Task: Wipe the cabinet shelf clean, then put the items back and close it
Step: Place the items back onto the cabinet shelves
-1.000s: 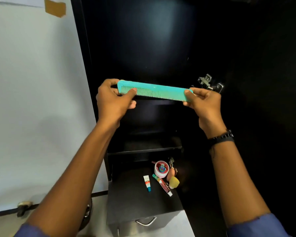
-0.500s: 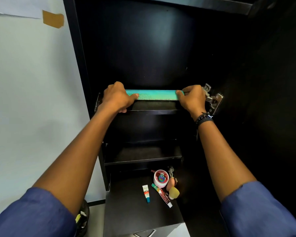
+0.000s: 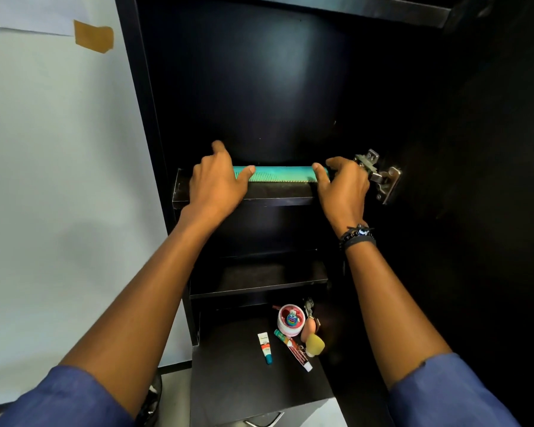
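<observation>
Two hands (image 3: 218, 186) (image 3: 342, 188) on one comb (image 3: 278, 174)

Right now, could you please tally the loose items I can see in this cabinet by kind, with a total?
Comb: 1
Tubes: 2 (white tube, red tube)
Round tub: 1
Sponges: 2 (yellow sponge, peach sponge)
Small metal item, kind unclear: 1
Total: 7

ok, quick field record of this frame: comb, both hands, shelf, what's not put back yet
comb: teal, lying flat along the upper shelf, teeth toward the camera
left hand: over the comb's left end, thumb on it, fingers lifted
right hand: at the comb's right end; grip unclear
not yet returned: round tub, small tube, long tube, yellow sponge, all on the low black top
hinge: exposed, beside the right hand
</observation>
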{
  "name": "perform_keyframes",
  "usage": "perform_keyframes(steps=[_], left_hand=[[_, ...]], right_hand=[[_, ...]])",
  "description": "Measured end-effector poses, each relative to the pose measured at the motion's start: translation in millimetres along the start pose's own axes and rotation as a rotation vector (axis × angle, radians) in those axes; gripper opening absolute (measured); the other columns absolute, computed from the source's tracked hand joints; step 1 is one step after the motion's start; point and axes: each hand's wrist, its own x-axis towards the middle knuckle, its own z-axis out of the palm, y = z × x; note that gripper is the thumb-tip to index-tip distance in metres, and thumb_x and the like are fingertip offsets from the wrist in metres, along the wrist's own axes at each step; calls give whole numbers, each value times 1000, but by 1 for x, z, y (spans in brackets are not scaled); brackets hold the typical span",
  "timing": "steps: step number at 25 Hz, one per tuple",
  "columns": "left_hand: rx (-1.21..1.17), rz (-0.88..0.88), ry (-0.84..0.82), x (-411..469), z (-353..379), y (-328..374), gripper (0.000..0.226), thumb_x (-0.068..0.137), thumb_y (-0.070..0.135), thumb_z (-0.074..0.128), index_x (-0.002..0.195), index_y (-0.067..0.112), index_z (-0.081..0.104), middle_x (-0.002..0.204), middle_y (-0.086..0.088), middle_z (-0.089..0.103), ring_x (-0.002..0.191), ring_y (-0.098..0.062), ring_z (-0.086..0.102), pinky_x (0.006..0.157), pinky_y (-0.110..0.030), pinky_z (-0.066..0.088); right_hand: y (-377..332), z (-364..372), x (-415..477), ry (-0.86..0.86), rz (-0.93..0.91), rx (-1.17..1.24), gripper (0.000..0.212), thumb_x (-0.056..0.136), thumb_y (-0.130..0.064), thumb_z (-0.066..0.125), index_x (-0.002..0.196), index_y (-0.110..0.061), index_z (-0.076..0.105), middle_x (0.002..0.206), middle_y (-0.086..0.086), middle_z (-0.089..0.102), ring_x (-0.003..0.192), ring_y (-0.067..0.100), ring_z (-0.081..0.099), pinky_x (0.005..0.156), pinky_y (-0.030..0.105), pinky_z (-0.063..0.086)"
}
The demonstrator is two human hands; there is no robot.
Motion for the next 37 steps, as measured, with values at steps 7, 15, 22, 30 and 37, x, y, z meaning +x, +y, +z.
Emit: perform_keyframes(steps=[7, 15, 22, 30, 37], left_hand=[[-226, 336, 112, -83, 27, -2, 28, 91, 37, 56, 104, 15, 44, 76, 9, 44, 67, -23, 59, 59, -37, 49], [-212, 294, -171, -163, 105, -50, 28, 94, 29, 54, 115, 13, 45, 94, 1, 53, 75, -26, 65, 57, -36, 51], [-45, 159, -606, -198, 194, -103, 47, 93, 27, 51, 134, 12, 34, 130, -10, 45, 114, -29, 54, 88, -43, 49], [111, 57, -927, -207, 287, -143, 76, 91, 34, 56, 149, 7, 16, 154, -17, 20, 138, -32, 31, 111, -37, 28], [-24, 73, -1000, -201, 333, -140, 71, 89, 27, 61, 147, 14, 23, 151, -13, 28, 139, -30, 32, 109, -37, 32]], right_hand=[[-8, -13, -80, 128, -80, 173, 21, 90, -34, 62, 95, -14, 69, 88, -3, 66, 75, 9, 59, 69, 18, 47], [50, 20, -196, 16, 59, 178, 28, 90, -28, 63, 113, -12, 62, 93, -2, 63, 79, 11, 58, 71, 28, 52], [127, 51, -264, -267, 276, 54, 37, 93, -28, 59, 126, -12, 51, 118, 6, 57, 106, 17, 59, 86, 31, 55], [201, 82, -290, -563, 424, -386, 58, 85, -20, 67, 136, -9, 41, 131, 12, 51, 110, 31, 57, 86, 42, 54], [230, 103, -289, -797, 395, -515, 25, 93, -12, 52, 118, -8, 52, 114, 14, 57, 100, 34, 59, 74, 41, 50]])
